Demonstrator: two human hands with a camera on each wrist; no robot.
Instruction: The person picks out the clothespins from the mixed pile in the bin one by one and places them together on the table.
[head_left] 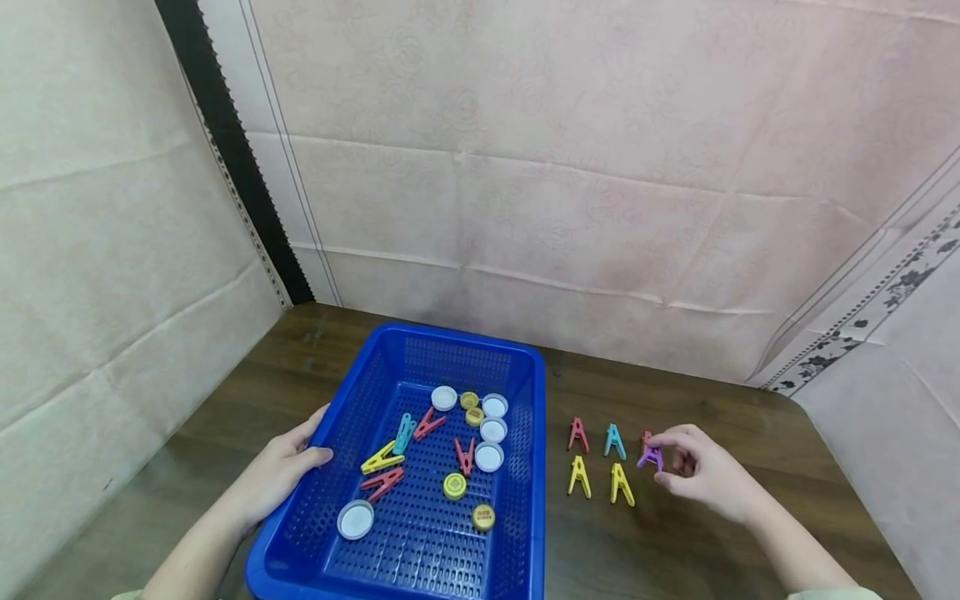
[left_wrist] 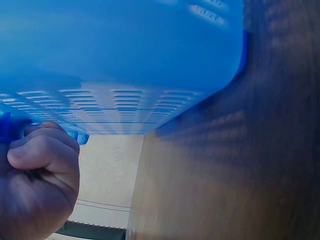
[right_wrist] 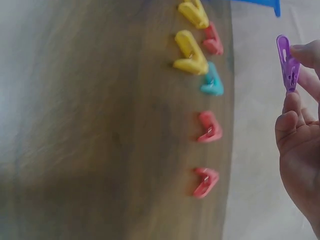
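Note:
My left hand (head_left: 281, 467) grips the left rim of a blue plastic basket (head_left: 536, 467); in the left wrist view the fingers (left_wrist: 47, 150) curl at its edge. Several red, yellow and teal clothespins and white and yellow bottle caps lie inside the basket. To its right, my right hand (head_left: 705, 471) pinches a purple clothespin (right_wrist: 289, 65) between thumb and fingers, above the table. Near that hand is a red clothespin (head_left: 646, 437), partly covered by it in the head view. Another red clothespin (right_wrist: 205, 182) shows in the right wrist view.
Left of the right hand, a red clothespin (head_left: 577, 434) and a teal clothespin (head_left: 615, 441) lie behind two yellow clothespins (head_left: 578, 477) on the brown wooden table (head_left: 720, 400). Pale cloth (head_left: 562, 225) hangs at the back and both sides.

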